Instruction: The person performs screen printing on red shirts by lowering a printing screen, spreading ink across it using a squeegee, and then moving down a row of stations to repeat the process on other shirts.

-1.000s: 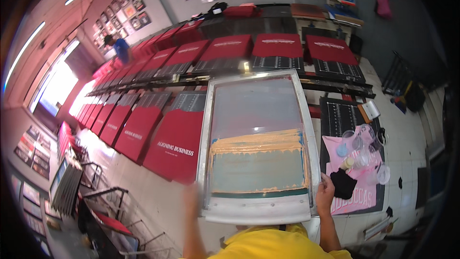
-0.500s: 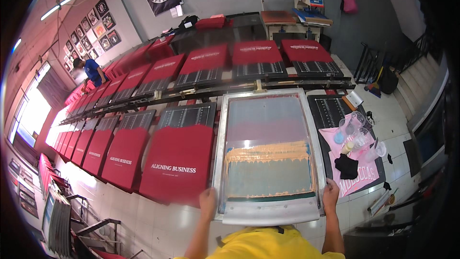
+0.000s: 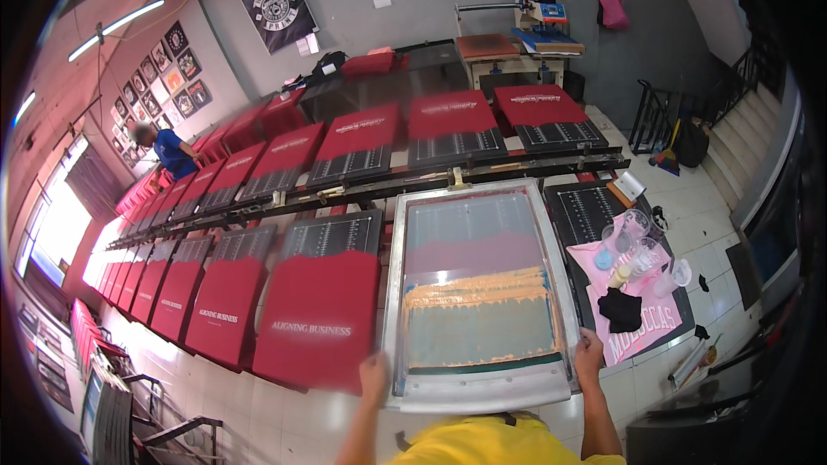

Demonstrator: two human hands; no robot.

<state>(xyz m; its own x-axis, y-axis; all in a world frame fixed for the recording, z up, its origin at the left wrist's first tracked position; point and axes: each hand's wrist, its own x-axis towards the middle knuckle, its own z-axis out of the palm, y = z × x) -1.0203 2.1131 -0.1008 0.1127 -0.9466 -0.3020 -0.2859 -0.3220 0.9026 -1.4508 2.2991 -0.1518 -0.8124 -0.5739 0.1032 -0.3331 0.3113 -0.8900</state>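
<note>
A screen printing frame (image 3: 469, 393) with silver metal edges lies in front of me over a red shirt on a board. Orange ink (image 3: 465, 291) is spread in a ragged band across its mesh. My left hand (image 3: 374, 379) grips the frame's near left edge. My right hand (image 3: 589, 356) is closed on the near right edge, its thumb near the top. Left of the frame, a red shirt (image 3: 319, 301) with white lettering is stretched on a black board. Most of the shirt under the mesh is hidden.
Rows of red shirts (image 3: 224, 293) on boards run to the left, beside a long metal rail (image 3: 345, 188). At right, plastic cups (image 3: 633, 224) and a black cloth (image 3: 619, 309) rest on a pink shirt (image 3: 633, 343). A person in blue (image 3: 172, 153) works far left. Stairs (image 3: 732, 142) rise at right.
My view has tipped up slightly, so the scene sits lower. Both hands keep their hold on the printing frame. The person in blue has shifted posture, with an arm now out over the red shirts.
</note>
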